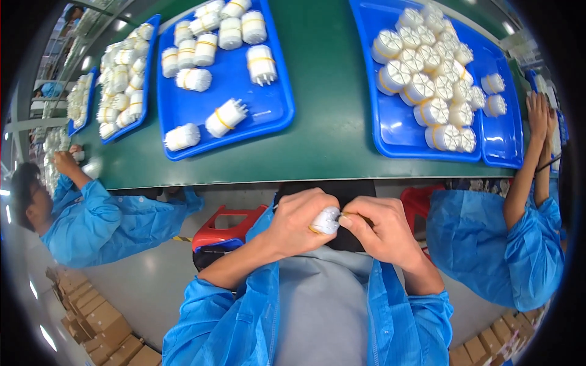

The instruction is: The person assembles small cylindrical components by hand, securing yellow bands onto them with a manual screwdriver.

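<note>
My left hand (296, 219) is wrapped round a bundle of white plastic pieces (325, 221), held over my lap just in front of the table edge. A yellow band shows on the bundle beside my fingers. My right hand (383, 229) is closed in a pinch at the bundle's exposed end, thumb and forefinger together. What lies between those fingertips is too small to make out. Beyond my hands, a blue tray (259, 116) carries similar banded bundles, some with thin prongs at one end. To the right, another blue tray (397, 131) is heaped with bundles.
The green table (323, 122) runs across in front of me. A smaller blue tray (497, 137) adjoins the right one; more loaded trays stand far left. Co-workers in blue sit on both sides. A red stool (226, 222) stands at my left, with cardboard boxes (107, 317) behind.
</note>
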Demonstrator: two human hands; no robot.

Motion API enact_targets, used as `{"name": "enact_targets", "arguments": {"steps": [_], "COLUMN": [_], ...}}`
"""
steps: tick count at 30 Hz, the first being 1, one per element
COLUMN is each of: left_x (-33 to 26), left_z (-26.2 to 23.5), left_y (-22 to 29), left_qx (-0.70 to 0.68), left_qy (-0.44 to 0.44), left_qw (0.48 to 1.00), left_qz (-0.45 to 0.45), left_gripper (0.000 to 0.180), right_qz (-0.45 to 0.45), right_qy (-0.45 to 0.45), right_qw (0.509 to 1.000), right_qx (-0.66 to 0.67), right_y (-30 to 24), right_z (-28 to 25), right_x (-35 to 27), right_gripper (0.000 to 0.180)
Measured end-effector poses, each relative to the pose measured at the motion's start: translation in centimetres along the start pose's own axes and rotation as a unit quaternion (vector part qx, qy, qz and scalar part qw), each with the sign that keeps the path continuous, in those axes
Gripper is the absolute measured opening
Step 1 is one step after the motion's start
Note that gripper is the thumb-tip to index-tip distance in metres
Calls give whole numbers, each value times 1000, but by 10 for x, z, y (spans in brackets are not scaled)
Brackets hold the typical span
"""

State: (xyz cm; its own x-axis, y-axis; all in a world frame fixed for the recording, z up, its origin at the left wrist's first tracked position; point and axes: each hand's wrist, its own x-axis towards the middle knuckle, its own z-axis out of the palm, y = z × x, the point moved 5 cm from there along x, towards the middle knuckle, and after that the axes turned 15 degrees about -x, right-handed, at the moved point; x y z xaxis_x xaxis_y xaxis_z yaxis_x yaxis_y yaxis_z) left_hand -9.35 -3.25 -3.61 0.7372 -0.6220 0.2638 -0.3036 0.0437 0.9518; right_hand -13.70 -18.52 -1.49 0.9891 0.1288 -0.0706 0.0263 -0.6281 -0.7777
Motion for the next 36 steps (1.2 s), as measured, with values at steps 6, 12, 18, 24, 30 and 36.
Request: {"name": "enact_targets", "arguments": {"steps": [6,12,18,24,30,36], "left_x": [-6,13,64,81,60,39], "left_z": [4,-7,-110,-143,-83,-31], "left_y": [-4,11,42,40,46,32], "left_qx": [29,57,252,386,273,-36], "left_qy": [3,-39,196,232,211,133], "left_qw": [999,997,947,889,931,979], "left_qz": [-13,-22,29,86,121,148], "left_gripper": [33,35,47,62,50,50], "right_qz": [-40,3,103,130,205,115], "right_qy": [23,14,160,467,359,437], "right_qw": [997,1000,970,874,868,859], "right_qx": [-57,-12,151,-41,-275,242], "right_y": [-1,7,29,55,54,58], "right_z": [2,1,-26,-96,-106,-86], "right_x": [1,3,-5,-22,-12,-28], "right_gripper": [17,17,17,28,48,40]}}
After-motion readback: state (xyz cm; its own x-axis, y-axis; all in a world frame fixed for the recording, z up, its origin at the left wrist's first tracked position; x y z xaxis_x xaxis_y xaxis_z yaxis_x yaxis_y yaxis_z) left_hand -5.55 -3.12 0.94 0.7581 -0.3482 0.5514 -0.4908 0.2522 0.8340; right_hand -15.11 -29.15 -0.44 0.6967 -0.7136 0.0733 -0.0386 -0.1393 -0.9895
